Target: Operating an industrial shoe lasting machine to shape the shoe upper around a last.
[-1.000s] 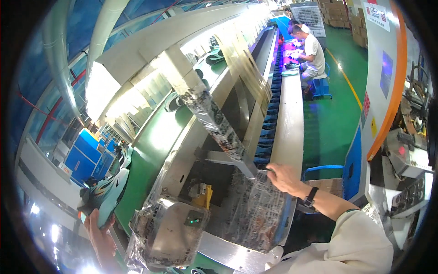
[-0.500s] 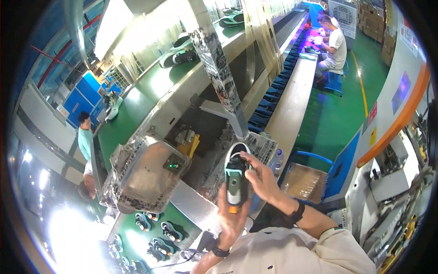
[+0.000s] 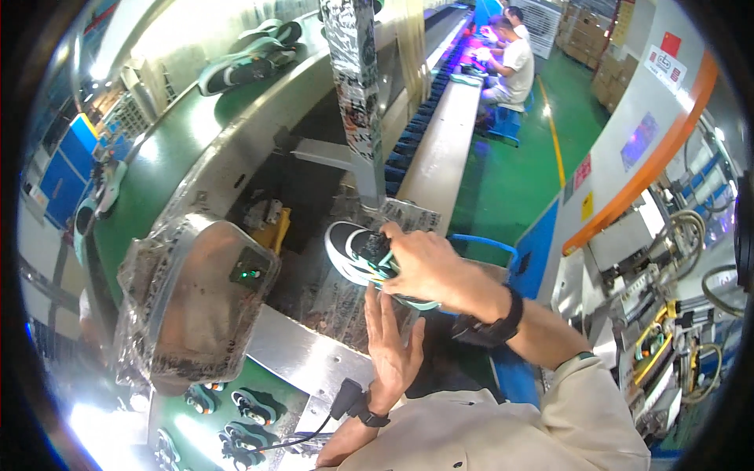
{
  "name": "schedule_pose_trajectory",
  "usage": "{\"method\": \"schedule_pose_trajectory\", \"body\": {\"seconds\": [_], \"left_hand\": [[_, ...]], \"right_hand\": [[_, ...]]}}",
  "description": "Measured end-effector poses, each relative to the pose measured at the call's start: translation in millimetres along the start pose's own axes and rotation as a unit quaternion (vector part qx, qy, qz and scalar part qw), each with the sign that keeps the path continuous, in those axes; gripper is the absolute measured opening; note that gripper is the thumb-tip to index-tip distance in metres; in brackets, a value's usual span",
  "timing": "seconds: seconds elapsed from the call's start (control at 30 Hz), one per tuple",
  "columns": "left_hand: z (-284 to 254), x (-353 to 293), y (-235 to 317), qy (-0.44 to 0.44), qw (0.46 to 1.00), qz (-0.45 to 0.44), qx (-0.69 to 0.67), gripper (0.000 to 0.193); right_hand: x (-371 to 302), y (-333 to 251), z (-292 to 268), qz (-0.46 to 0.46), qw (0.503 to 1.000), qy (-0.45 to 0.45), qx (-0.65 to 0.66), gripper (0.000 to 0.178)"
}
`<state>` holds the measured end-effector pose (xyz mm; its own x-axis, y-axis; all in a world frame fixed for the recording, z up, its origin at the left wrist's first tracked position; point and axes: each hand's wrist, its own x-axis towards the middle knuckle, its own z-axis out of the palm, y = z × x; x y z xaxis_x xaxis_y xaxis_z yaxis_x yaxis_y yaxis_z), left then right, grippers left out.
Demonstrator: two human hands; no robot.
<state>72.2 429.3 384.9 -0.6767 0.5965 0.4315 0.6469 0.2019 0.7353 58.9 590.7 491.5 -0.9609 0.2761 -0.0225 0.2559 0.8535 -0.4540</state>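
A sneaker [image 3: 353,250] with black and mint-green parts and a white sole is tilted, its toe toward the upper left. My right hand [image 3: 436,271] is closed round its upper from the right, covering much of the middle and heel. Below the shoe, my left hand [image 3: 389,345] has its fingers stretched out, with the tips at the sole's edge. Whether those fingertips touch the sole is hard to see. Behind the shoe stands a wrapped grey post [image 3: 357,118] over a film-covered surface [image 3: 322,314].
A plastic-wrapped box [image 3: 196,306] with small green lights stands at left. More sneakers lie on the green belt [image 3: 149,188] and below at lower left [image 3: 255,407]. Machinery [image 3: 667,330] is at right. People [image 3: 512,67] sit along the far line.
The sneaker has turned from lying lengthwise in front of me to a sideways tilt. My left hand has let go of its heel end, and my right hand has closed round it.
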Motion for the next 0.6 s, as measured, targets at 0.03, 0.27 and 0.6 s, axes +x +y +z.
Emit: {"method": "schedule_pose_trajectory", "body": {"seconds": [0.03,0.27,0.6], "left_hand": [[-1,1,2,0.001,1.000,0.001,-0.010,0.071],[3,5,15,-0.013,0.982,-0.009,-0.187,0.063],[69,-23,145,-0.208,0.737,-0.152,-0.624,0.063]], "right_hand": [[-1,-2,2,0.010,1.000,0.026,0.008,0.070],[-32,29,9,0.033,0.990,0.124,0.057,0.064],[-277,60,-27,-0.001,0.798,0.436,0.416,0.081]]}}
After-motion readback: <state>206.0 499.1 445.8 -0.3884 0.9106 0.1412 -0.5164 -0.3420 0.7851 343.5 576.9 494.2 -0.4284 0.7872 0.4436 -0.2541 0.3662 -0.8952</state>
